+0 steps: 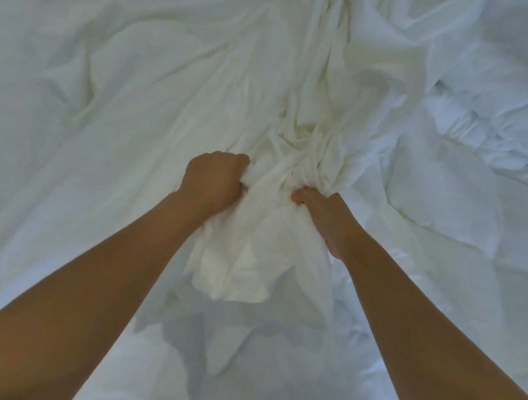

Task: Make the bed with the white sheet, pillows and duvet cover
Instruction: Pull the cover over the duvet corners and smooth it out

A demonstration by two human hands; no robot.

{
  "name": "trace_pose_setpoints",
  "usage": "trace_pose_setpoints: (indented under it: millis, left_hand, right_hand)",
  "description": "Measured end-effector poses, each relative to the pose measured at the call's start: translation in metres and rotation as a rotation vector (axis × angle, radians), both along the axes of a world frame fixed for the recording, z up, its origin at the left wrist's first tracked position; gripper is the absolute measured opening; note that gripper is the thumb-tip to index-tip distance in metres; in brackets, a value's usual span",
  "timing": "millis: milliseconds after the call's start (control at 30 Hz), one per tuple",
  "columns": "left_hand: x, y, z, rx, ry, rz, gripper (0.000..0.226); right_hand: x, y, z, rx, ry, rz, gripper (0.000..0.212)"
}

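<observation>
Both hands gripped a bunched white sheet over a rumpled bed.

White, creased bedding filled the view around the hands; nothing else of the room showed. The left hand was fisted on the white sheet, whose gathered folds hung between the hands. The right hand clutched the same bunch, close beside the left.

The bed was covered edge to edge in white cloth. A rumpled white sheet lay over its left and middle, creased in long folds that ran toward a gathered bunch near the centre. On the right lay a puffier heap of white bedding, crumpled and uneven.
</observation>
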State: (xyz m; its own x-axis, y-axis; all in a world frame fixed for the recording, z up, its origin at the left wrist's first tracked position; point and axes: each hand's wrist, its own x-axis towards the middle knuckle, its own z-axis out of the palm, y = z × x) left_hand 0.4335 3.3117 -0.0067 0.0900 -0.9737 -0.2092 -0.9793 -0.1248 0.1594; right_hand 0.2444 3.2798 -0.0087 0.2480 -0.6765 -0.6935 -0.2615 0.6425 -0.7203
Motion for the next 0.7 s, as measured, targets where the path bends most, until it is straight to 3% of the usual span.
trace_pose_setpoints:
  millis: [67, 167, 300, 367, 433, 533, 600, 700]
  left_hand:
    - [0.042, 0.013, 0.014, -0.079, -0.046, 0.077, 0.018]
    - [0.093, 0.034, 0.019, 0.001, -0.180, 0.261, 0.018]
    - [0.067, 0.037, -0.003, 0.127, -0.148, 0.324, 0.023]
    - [0.039, 0.037, -0.009, 0.202, -0.183, 0.271, 0.030]
    - [0.006, 0.042, -0.007, 0.230, -0.187, 0.194, 0.053]
    - [-0.056, 0.060, 0.000, 0.019, -0.136, -0.088, 0.086]
    - [-0.087, 0.057, -0.005, -0.049, -0.237, -0.267, 0.082]
    - [-0.095, 0.021, -0.009, -0.027, -0.374, -0.303, 0.061]
  right_hand:
    - [0.000, 0.003, 0.010, -0.017, -0.071, 0.031, 0.015]
    - [-0.030, 0.021, 0.021, 0.021, -0.158, 0.022, 0.019]
    - [-0.088, 0.046, 0.009, 0.063, -0.111, -0.250, 0.021]
    - [-0.096, 0.052, -0.003, 0.061, -0.012, -0.339, 0.014]
    - [-0.093, 0.056, -0.013, 0.072, 0.055, -0.390, 0.014]
    - [-0.084, 0.057, -0.020, 0.115, 0.024, -0.410, 0.034]
    - [-0.085, 0.056, -0.018, 0.150, -0.016, -0.411, 0.040]
    - [-0.084, 0.055, -0.007, 0.247, -0.190, -0.381, 0.033]
